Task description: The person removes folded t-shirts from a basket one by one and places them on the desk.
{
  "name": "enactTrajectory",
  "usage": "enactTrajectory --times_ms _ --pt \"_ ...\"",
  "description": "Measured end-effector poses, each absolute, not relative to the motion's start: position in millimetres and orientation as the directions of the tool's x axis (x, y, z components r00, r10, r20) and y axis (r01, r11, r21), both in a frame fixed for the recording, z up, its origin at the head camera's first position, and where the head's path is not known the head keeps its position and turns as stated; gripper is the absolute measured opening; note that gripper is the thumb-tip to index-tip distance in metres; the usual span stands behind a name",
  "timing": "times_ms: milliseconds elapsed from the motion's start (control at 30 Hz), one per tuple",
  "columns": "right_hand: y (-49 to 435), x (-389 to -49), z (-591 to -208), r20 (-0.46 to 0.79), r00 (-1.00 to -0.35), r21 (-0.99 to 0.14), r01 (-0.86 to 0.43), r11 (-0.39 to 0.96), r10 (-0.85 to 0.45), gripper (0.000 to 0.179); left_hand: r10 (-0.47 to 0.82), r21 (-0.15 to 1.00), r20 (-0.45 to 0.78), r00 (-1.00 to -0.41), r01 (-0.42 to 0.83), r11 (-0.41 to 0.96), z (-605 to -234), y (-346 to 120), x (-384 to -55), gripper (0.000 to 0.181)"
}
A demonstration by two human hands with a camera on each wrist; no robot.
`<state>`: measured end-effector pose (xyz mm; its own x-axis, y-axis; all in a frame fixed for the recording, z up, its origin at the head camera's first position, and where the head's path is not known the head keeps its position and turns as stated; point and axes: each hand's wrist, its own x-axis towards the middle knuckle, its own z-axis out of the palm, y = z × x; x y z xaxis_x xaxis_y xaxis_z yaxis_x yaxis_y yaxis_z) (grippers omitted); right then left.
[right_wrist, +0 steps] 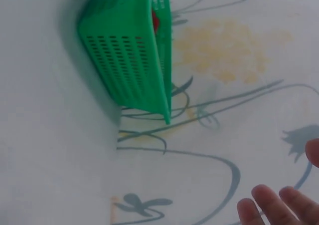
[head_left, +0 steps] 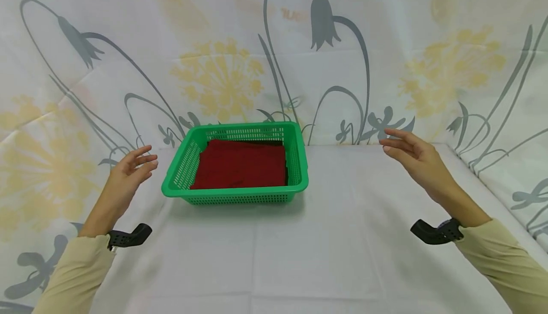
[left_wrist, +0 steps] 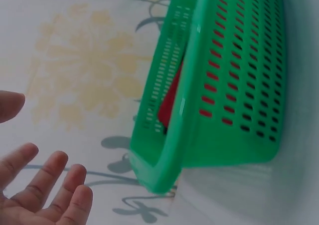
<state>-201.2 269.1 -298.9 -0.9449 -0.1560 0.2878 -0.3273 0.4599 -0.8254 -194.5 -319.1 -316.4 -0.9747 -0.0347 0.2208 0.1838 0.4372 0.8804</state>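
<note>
A green perforated plastic basket point(head_left: 235, 191) stands on the white table, left of the middle in the head view. Dark red folded cloth point(head_left: 241, 164) lies inside it, with something darker showing at its edges. My left hand point(head_left: 130, 173) hovers to the left of the basket, fingers loosely bent and holding nothing. Well to the right of the basket, my right hand point(head_left: 415, 161) is raised with relaxed fingers and nothing in it. Both wrist views show the basket's side wall point(left_wrist: 234, 75) apart from the fingertips point(right_wrist: 269, 200).
White cloth covers the table point(head_left: 317, 257). Behind it hangs a pale curtain point(head_left: 239, 28) printed with grey and yellow flowers, which continues along the left and right sides. A black strapped device point(head_left: 128, 236) sits on each wrist.
</note>
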Motion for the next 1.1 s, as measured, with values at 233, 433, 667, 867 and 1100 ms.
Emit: enactTrajectory --times_ms 233,433,667,867,1100 --pt "256 -207 -296 0.327 -0.920 -0.911 -0.368 0.185 -0.217 0.037 -0.006 0.985 0.138 -0.990 0.137 0.108 -310 -309 -200 0.036" --pt "239 -209 -292 0.297 -0.923 -0.949 -0.314 0.035 -0.243 0.029 0.013 0.990 0.118 -0.993 0.119 0.076 -305 -301 -203 0.028" --pt "218 -212 -288 0.254 -0.936 -0.962 -0.270 0.036 -0.244 0.027 0.015 0.984 0.075 -0.997 0.077 0.162 -304 -295 -208 0.046" --pt "206 -214 -285 0.234 -0.939 -0.967 -0.251 0.036 -0.251 0.029 0.004 0.984 0.062 -0.998 0.062 0.167 -306 -290 -212 0.057" --pt "193 -217 -283 0.206 -0.949 -0.976 -0.217 0.021 -0.237 0.030 -0.012 0.982 0.081 -0.997 0.078 0.171 -307 -286 -217 0.055"
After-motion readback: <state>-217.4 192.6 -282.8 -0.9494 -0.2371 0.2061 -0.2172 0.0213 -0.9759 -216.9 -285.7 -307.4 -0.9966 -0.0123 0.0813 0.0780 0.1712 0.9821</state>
